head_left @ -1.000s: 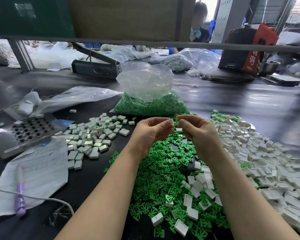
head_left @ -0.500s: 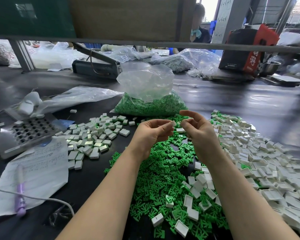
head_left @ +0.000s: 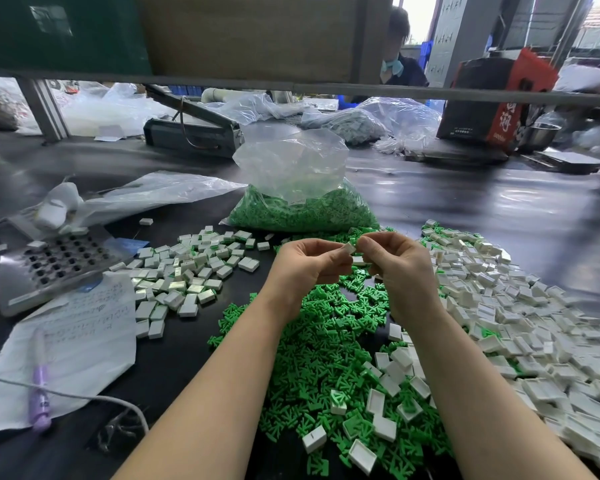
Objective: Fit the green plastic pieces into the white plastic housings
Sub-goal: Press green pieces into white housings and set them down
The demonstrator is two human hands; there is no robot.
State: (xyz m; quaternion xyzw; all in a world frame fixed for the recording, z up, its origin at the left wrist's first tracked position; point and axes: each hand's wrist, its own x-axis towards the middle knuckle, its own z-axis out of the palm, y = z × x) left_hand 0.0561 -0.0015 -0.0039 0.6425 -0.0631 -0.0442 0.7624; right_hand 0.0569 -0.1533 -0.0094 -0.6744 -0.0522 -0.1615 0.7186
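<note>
My left hand and my right hand meet above the table's middle, fingertips together. Between them sits a small white housing, pinched by fingers of both hands. Whether a green piece is inside it is hidden by my fingers. Below my hands spreads a heap of loose green pieces. A wide pile of white housings lies to the right. To the left lies a group of white housings showing green.
A clear bag of green pieces stands behind my hands. At the left are a metal tray with holes, a written paper, a purple pen and a white cable. A person sits beyond the shelf bar.
My right hand's fingers, spread half a second ago, have closed back onto the white housing; both hands stay at the same spot above the green heap.
</note>
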